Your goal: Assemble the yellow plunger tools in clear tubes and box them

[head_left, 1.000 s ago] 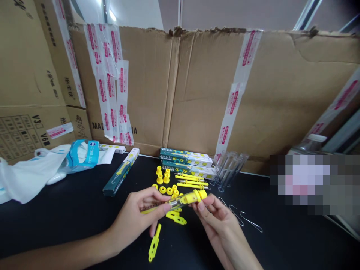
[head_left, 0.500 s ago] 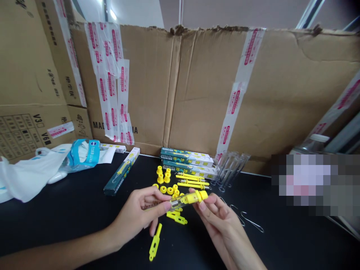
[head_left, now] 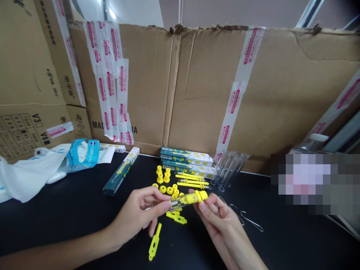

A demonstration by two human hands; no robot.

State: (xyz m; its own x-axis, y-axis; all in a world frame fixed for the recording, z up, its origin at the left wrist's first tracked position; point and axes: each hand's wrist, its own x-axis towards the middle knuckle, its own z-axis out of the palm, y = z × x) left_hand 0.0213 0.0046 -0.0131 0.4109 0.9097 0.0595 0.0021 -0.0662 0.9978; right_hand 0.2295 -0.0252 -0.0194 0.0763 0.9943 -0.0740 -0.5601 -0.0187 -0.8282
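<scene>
A clear tube [head_left: 182,201] with a spring and yellow parts inside lies nearly level between my hands. My left hand [head_left: 146,210] is closed around its left part, thumb on top. At the tube's right end is a yellow cap [head_left: 201,195], pinched by the fingertips of my right hand [head_left: 219,215]. Beneath and behind the tube are several yellow rings [head_left: 169,190] and flat yellow pieces [head_left: 176,217]. One more flat yellow piece [head_left: 154,242] lies nearer the front, below my left hand.
Yellow collars [head_left: 159,177], yellow rods with springs [head_left: 192,185] and clear tubes [head_left: 229,168] lie behind my hands. Printed boxes [head_left: 185,157] rest against the cardboard wall [head_left: 208,93]. Metal hooks [head_left: 253,222] lie right, another box [head_left: 121,171] and plastic packaging [head_left: 84,153] left.
</scene>
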